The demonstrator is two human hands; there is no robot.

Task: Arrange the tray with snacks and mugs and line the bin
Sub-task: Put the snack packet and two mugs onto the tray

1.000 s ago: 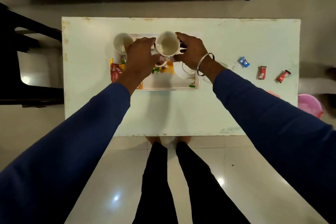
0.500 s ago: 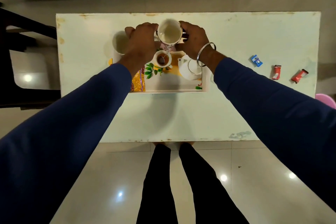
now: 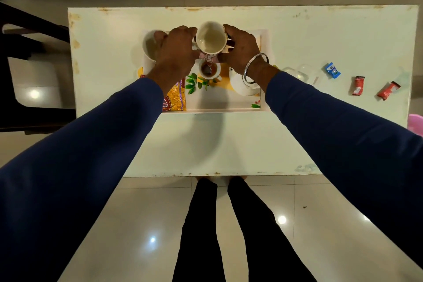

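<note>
Both hands on one mug (image 3: pixel 211 39): my left hand (image 3: pixel 177 51) wraps its left side, my right hand (image 3: pixel 241 49) grips its right side, fingers curled against it. Mug sits over the far middle of the tray (image 3: pixel 263 52), mouth facing up; can't tell if it touches down. Second mug (image 3: pixel 150 47) just left, partly behind my left hand. Snack packet (image 3: pixel 176 98) at tray's near left. Blue wrapper (image 3: pixel 332 70) and two red wrappers (image 3: pixel 358 85) lie on the table (image 3: pixel 229 144), well right of the tray.

I hold a mug (image 3: pixel 211 39) between my left hand (image 3: pixel 176 52) and right hand (image 3: pixel 241 49), above the tray (image 3: pixel 224 110) on the table (image 3: pixel 229 144).
</note>
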